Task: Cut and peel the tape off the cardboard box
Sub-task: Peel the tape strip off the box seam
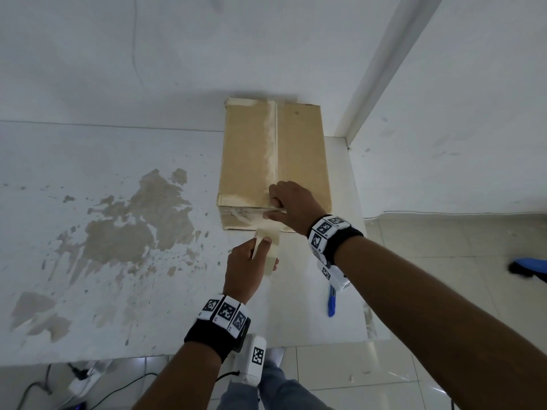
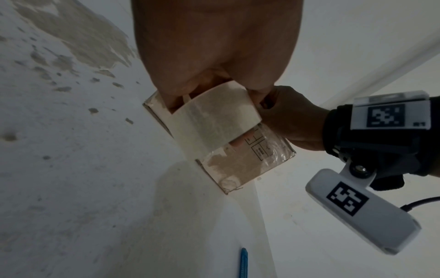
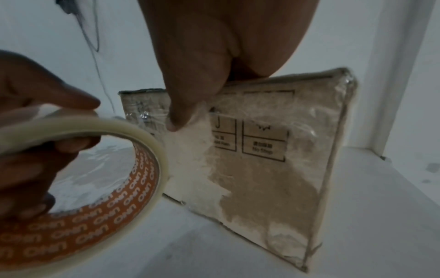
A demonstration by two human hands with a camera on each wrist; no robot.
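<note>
A brown cardboard box [image 1: 299, 149] lies flat on the white table [image 1: 118, 261], with pale tape residue along its centre seam. My left hand [image 1: 260, 255] grips a roll of cream tape [image 1: 270, 247] just in front of the box; the roll [image 3: 119, 197] has an orange printed core. A strip of tape [image 2: 190, 146] runs from the roll onto the box's front face [image 2: 240, 165]. My right hand [image 1: 276, 207] holds the box's near top edge, fingers curled on top, and its thumb [image 3: 183, 109] presses on the taped front face [image 3: 273, 159].
A blue cutter [image 1: 332, 301] lies on the table near its right edge, under my right forearm. The box's far end sits against the white wall [image 1: 266, 39]. Brown worn patches [image 1: 127, 220] mark the table at left. Cables [image 1: 80, 377] lie on the tiled floor below.
</note>
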